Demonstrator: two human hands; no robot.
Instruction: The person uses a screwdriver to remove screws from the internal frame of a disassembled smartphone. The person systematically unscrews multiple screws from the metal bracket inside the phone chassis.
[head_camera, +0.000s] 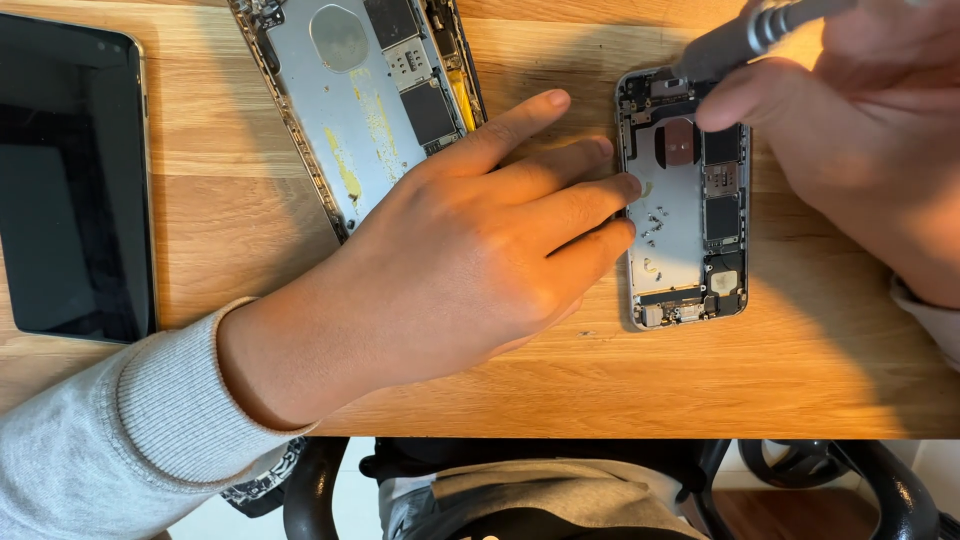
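Bench (780, 380): wood, light oak tone, visible grain, smooth satin finish. Small opened phone housing (672, 215): bare metal shell, matt silver-grey, with dark glossy chips and a copper-coloured disc. Larger opened housing (345, 95): matt grey metal, smeared with yellowish residue. Dark slab (70, 180): glossy black glass face, reflective. Tool (745, 35): grey metal, ribbed collar. Sleeve (120, 440): grey ribbed knit cloth.
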